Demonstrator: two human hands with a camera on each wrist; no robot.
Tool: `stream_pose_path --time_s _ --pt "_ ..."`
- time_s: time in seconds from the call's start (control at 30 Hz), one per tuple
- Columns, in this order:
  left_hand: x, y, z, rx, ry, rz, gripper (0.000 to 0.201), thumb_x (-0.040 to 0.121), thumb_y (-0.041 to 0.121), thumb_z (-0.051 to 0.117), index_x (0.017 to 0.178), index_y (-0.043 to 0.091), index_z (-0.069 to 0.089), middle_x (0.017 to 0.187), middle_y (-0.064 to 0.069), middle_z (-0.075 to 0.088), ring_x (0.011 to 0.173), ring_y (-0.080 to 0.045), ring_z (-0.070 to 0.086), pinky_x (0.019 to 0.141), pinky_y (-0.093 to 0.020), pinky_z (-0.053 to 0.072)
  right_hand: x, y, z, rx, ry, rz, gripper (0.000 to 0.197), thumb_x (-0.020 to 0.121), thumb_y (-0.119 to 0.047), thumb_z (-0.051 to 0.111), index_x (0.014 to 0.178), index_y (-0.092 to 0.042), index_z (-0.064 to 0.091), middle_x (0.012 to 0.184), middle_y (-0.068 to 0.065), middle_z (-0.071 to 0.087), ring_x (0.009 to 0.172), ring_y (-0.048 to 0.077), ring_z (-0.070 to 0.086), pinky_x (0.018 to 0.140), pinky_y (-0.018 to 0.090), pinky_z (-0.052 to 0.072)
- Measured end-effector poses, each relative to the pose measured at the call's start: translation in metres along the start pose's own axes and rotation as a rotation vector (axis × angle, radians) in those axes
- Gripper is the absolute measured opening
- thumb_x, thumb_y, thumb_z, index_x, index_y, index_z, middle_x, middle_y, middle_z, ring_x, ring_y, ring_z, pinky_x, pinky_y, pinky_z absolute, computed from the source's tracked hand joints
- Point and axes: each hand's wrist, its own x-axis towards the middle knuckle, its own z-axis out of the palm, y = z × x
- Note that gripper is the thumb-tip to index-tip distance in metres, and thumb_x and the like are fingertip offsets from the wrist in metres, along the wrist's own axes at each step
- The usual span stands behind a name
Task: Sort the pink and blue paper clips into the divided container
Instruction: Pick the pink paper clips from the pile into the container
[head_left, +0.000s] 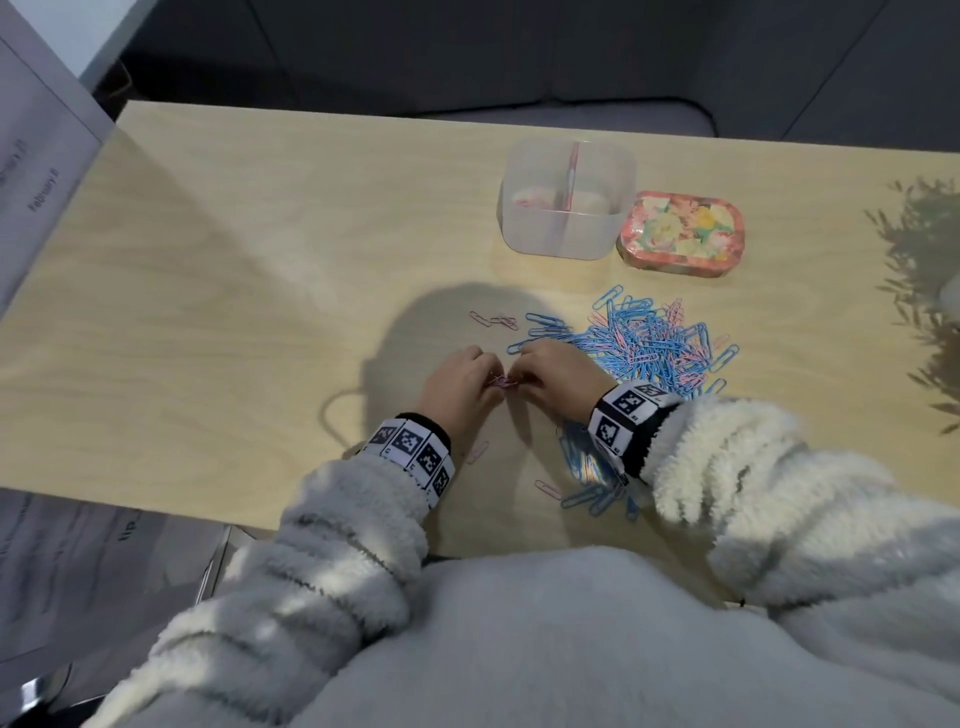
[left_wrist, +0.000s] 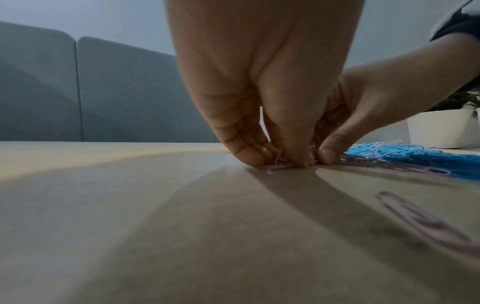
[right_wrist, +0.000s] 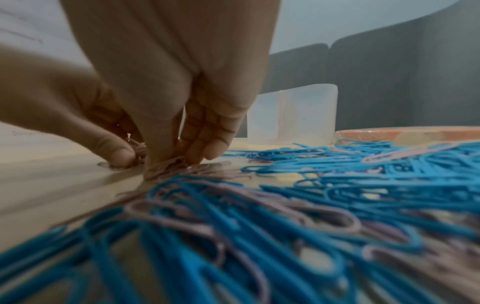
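Note:
My left hand (head_left: 480, 382) and right hand (head_left: 524, 374) meet fingertip to fingertip on the wooden table (head_left: 234, 312), both pinching a small bunch of pink paper clips (head_left: 501, 383). In the left wrist view the left hand (left_wrist: 275, 159) presses the pink bunch (left_wrist: 278, 165) against the table. In the right wrist view the right hand (right_wrist: 176, 159) grips the same bunch (right_wrist: 166, 167). A mixed pile of blue and pink clips (head_left: 649, 343) lies right of the hands. The clear divided container (head_left: 519, 228) stands behind it, with some pink showing in its left compartment.
A floral tin (head_left: 680, 234) sits right of the container. A second heap of mostly blue clips (head_left: 592, 478) lies under my right wrist. A few loose pink clips (head_left: 493, 319) lie behind the hands. A plant (head_left: 930, 260) stands at the right edge, papers (head_left: 36, 182) at the left.

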Motion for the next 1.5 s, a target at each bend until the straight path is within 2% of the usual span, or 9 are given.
stream_pose_path --time_s 0.27,0.47,0.57,0.7,0.83,0.97,1.1,1.2,1.5 --pt "0.01 -0.003 -0.002 0.011 -0.002 0.009 0.021 0.085 0.023 0.059 0.095 0.005 0.062 0.097 -0.014 0.058 0.094 -0.029 0.052 0.077 -0.038 0.039 0.002 0.013 -0.009 0.104 0.005 0.082 0.016 0.087 -0.013 0.055 0.097 -0.004 0.062 0.105 0.014 0.062 0.101 0.029 0.056 0.084 0.034 0.04" --pt "0.013 -0.009 -0.007 -0.125 0.044 -0.019 0.015 0.085 0.022 0.059 0.09 0.008 0.063 0.092 -0.01 0.062 0.089 -0.025 0.055 0.073 -0.027 0.035 0.017 0.028 -0.074 0.306 0.193 0.161 0.005 0.084 -0.011 0.063 0.083 -0.008 0.066 0.082 0.003 0.062 0.073 0.015 0.053 0.069 0.024 0.041" --pt "0.021 -0.005 -0.015 -0.159 0.049 -0.002 0.014 0.087 0.02 0.058 0.091 0.008 0.063 0.094 -0.01 0.064 0.09 -0.024 0.056 0.074 -0.026 0.037 0.04 0.036 -0.113 0.353 0.342 0.217 0.029 0.084 -0.009 0.062 0.061 -0.023 0.05 0.065 -0.006 0.05 0.06 0.006 0.044 0.057 0.021 0.032" --pt "0.039 0.004 -0.038 -0.219 0.085 0.032 0.015 0.086 0.02 0.061 0.09 0.006 0.064 0.091 -0.011 0.066 0.084 -0.024 0.058 0.072 -0.027 0.04 0.072 0.043 -0.142 0.372 0.495 0.304 0.002 0.081 -0.009 0.066 0.08 -0.01 0.064 0.082 0.006 0.057 0.076 0.016 0.049 0.064 0.024 0.04" --pt "0.077 0.017 -0.071 -0.197 0.148 0.078 0.015 0.086 0.019 0.06 0.09 0.006 0.065 0.09 -0.01 0.066 0.082 -0.022 0.056 0.074 -0.03 0.041 0.094 0.05 -0.144 0.391 0.444 0.367 0.02 0.08 -0.012 0.07 0.094 0.001 0.07 0.091 0.007 0.063 0.082 0.014 0.053 0.074 0.022 0.04" --pt "0.121 0.028 -0.101 -0.244 0.284 0.064 0.014 0.085 0.019 0.058 0.088 0.007 0.065 0.088 -0.009 0.065 0.079 -0.018 0.051 0.076 -0.033 0.043 0.091 0.056 -0.143 0.466 0.501 0.378 0.017 0.084 -0.006 0.06 0.093 0.004 0.07 0.102 0.016 0.07 0.08 0.021 0.063 0.083 0.031 0.051" --pt "0.158 0.042 -0.11 -0.147 0.295 0.043 0.019 0.087 0.023 0.057 0.095 0.008 0.065 0.095 -0.011 0.067 0.089 -0.027 0.058 0.078 -0.034 0.044 0.064 0.058 -0.135 0.499 0.614 0.331 0.019 0.084 -0.006 0.053 0.081 0.0 0.071 0.085 0.012 0.071 0.071 0.025 0.063 0.077 0.034 0.052" --pt "0.18 0.046 -0.107 0.028 0.227 0.058 0.021 0.09 0.022 0.05 0.097 0.01 0.066 0.103 -0.012 0.067 0.098 -0.031 0.056 0.079 -0.036 0.044 0.039 0.06 -0.117 0.512 0.513 0.311 0.019 0.085 -0.008 0.054 0.078 0.0 0.069 0.078 0.017 0.071 0.067 0.03 0.062 0.075 0.04 0.052" --pt "0.18 0.041 -0.09 0.202 0.187 0.244 0.025 0.094 0.009 0.037 0.099 -0.003 0.058 0.099 -0.025 0.063 0.097 -0.036 0.051 0.079 -0.044 0.042 -0.008 0.047 -0.042 0.276 0.054 0.249 0.019 0.078 -0.005 0.058 0.093 -0.007 0.07 0.095 0.011 0.07 0.09 0.025 0.063 0.073 0.021 0.039"
